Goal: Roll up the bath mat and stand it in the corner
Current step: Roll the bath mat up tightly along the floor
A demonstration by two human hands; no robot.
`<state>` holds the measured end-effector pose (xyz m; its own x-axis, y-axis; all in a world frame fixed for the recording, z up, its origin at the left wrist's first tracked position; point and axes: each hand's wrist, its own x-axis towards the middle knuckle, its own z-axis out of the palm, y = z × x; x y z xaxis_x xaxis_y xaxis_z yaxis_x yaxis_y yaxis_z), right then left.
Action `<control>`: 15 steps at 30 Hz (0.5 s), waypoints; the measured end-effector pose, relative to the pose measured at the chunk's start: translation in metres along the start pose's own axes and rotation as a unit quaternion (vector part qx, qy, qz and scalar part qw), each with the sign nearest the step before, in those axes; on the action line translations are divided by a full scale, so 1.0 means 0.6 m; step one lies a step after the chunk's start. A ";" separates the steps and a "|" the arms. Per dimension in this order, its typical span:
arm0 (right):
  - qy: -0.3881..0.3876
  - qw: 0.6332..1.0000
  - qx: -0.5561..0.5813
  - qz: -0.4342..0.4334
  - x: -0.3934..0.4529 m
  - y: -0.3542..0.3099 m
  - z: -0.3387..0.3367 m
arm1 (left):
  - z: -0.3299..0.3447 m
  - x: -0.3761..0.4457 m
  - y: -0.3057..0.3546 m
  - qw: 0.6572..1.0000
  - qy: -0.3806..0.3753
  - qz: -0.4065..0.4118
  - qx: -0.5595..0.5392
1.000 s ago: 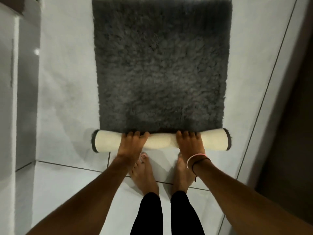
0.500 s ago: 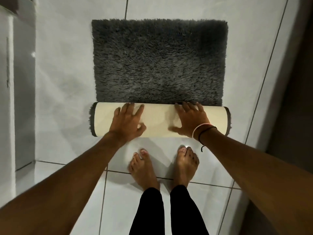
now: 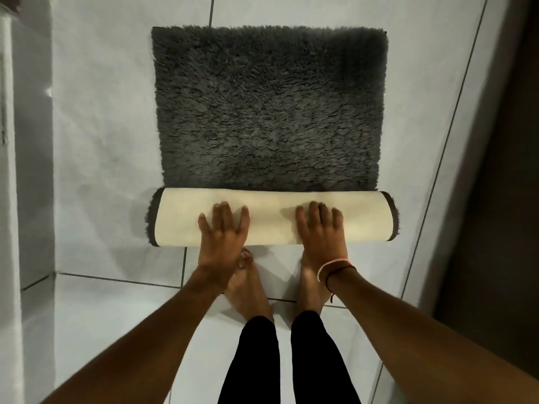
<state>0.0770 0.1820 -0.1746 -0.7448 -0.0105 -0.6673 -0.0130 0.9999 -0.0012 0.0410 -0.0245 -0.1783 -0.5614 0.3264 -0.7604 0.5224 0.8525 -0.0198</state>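
A dark grey shaggy bath mat [image 3: 269,112] lies flat on the white tiled floor. Its near end is rolled into a thick roll [image 3: 274,217] with the cream backing facing out. My left hand [image 3: 223,237] rests flat on the left half of the roll, fingers spread. On the right half lies my right hand [image 3: 320,231], also flat, with a pink and a dark band on its wrist. Neither hand is closed around the roll.
My bare feet [image 3: 248,284] stand on the tiles just behind the roll. A white wall or cabinet side [image 3: 32,170] runs along the left. A dark doorway or panel [image 3: 495,170] borders the right.
The roll has grown thicker and moved away from my feet over the mat. My hands have gone from fingers curled over the roll to lying flat on it.
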 end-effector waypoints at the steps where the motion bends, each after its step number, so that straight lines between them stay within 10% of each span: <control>1: -0.017 1.000 0.005 -0.003 -0.011 -0.001 0.001 | 0.002 -0.012 0.002 1.000 -0.018 0.004 -0.009; 10: -0.062 0.998 0.026 0.010 0.037 0.031 -0.100 | -0.112 0.045 -0.055 0.991 -0.073 0.010 -0.114; 15: 0.044 0.998 0.035 -0.009 0.100 0.074 -0.135 | -0.142 0.107 -0.061 0.991 0.126 0.006 -0.048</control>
<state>-0.0226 0.2249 -0.1544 -0.8006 -0.0267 -0.5986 0.0167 0.9976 -0.0668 -0.0688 -0.0001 -0.1710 -0.7041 0.4183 -0.5738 0.4739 0.8786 0.0589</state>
